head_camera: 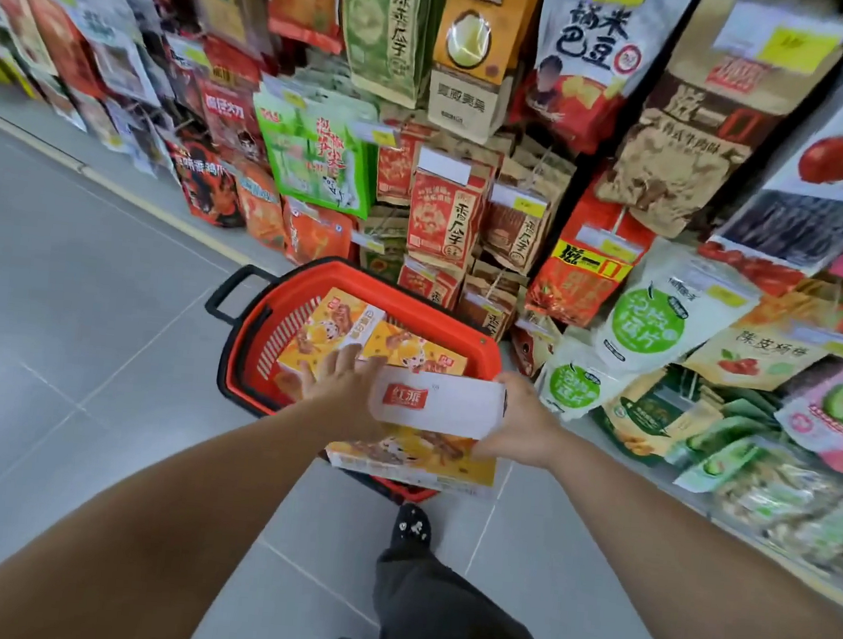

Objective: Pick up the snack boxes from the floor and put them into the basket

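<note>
Both hands hold a snack box over the near rim of the basket.

My left hand [340,381] and right hand [520,419] each have a grip clamped on one short end of the snack box [435,404]; it looks light, stiff cardboard, so end holds suit. Beyond, two boxes [357,336] lie in the red basket [411,300].

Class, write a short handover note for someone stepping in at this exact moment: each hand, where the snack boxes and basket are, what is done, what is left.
Left hand and right hand: together gripping a snack box, white side up, over the near rim of the red basket.
Done: two yellow boxes lie in the basket.
Another yellow box sits under the held one, at the near rim.
Left: lower the held box in. No boxes visible on the floor.
</note>
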### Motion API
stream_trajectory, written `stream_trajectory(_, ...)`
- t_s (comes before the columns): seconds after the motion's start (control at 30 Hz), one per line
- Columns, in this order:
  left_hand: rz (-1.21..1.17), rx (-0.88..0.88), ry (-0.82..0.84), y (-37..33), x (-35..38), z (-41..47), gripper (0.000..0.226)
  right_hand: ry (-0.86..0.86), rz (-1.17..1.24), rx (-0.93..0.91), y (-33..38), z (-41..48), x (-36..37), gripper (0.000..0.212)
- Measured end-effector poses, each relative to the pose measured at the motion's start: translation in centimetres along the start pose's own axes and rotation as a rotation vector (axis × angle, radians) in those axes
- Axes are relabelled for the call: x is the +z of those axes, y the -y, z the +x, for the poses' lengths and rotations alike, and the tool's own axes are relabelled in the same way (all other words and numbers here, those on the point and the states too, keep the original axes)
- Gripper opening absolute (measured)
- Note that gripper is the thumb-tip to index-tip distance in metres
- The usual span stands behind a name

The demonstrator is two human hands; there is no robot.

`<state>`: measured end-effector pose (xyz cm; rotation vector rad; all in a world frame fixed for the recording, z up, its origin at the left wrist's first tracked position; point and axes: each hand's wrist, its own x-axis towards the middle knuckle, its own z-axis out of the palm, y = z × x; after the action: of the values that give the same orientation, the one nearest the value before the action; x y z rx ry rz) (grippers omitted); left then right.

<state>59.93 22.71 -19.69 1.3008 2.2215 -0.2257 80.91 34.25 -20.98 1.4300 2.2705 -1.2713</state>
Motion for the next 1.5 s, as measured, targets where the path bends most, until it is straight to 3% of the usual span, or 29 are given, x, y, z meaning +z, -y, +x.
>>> stream_trajectory(0.1, -0.396, -0.312, 0.038, 2.1, -1.8, 4.7, 0.126, -0.001, 0.166, 0.093, 0.5, 4.3, -1.4, 0.088)
stream_trajectory(0.17, -0.79, -0.376, 0.059, 3.0, -2.6, 8.0, 0.113, 0.028, 0.245, 0.165, 1.1, 7.1, -2.3, 0.094)
stream_trajectory(0.23, -1.003, -0.397, 0.112, 3.6, -3.1, 10.0, 0.106, 0.03, 0.332, 0.232, 1.2, 9.3, -2.6, 0.11)
stream_trajectory(0.33, -1.007, -0.426, 0.161, 4.1, -2.9, 12.5, 0.102, 0.019, 0.466, 0.307, -0.8, 12.5, -1.1, 0.118)
stream_trajectory(0.4, -0.926, -0.461, 0.189, 4.3, -2.6, 14.8, 0.079, -0.022, 0.573, 0.355, -2.7, 14.8, 0.5, 0.117)
stream_trajectory(0.43, -0.903, -0.459, 0.2, 4.6, -2.1, 15.9, 0.066, -0.045, 0.603, 0.38, -3.1, 15.4, 1.3, 0.11)
stream_trajectory(0.57, -0.885, -0.46, 0.317, 4.7, -1.1, 20.4, 0.033, -0.164, 0.607, 0.483, -1.6, 17.3, 2.7, 0.032)
stream_trajectory(0.7, -0.867, -0.481, 0.304, 5.1, 1.2, 25.1, 0.048, -0.3, 0.565, 0.563, -2.0, 21.2, 4.5, 0.017)
stream_trajectory(0.8, -0.867, -0.513, 0.285, 5.3, 1.7, 27.9, 0.006, -0.346, 0.598, 0.656, -2.1, 24.2, 4.8, 0.023)
stream_trajectory(0.83, -0.851, -0.494, 0.289, 5.2, 1.8, 28.9, 0.007, -0.354, 0.674, 0.695, -2.6, 25.4, 4.9, 0.028)
stream_trajectory(0.9, -0.839, -0.391, 0.293, 4.8, 1.8, 30.3, 0.047, -0.336, 0.752, 0.751, -3.0, 27.2, 4.8, 0.034)
stream_trajectory(0.97, -0.845, -0.321, 0.291, 4.0, 1.2, 30.4, 0.065, -0.282, 0.782, 0.77, -2.1, 28.0, 4.5, 0.023)
stream_trajectory(1.13, -0.855, -0.235, 0.324, 2.2, -1.7, 29.1, 0.055, -0.276, 0.893, 0.742, 1.7, 25.6, 3.4, 0.044)
stream_trajectory(1.27, -0.919, -0.158, 0.42, -1.4, -6.3, 27.0, 0.047, -0.359, 1.214, 0.772, 3.9, 20.9, 1.4, 0.019)
stream_trajectory(1.4, -1.021, 0.036, 0.433, -6.4, -11.2, 24.0, 0.025, -0.7, 1.586, 0.656, 4.8, 14.8, -1.5, 0.006)
stream_trajectory(1.5, -1.085, 0.24, 0.439, -10.8, -14.3, 21.2, 0.015, -0.917, 1.662, 0.575, 5.5, 9.8, -4.1, 0.006)
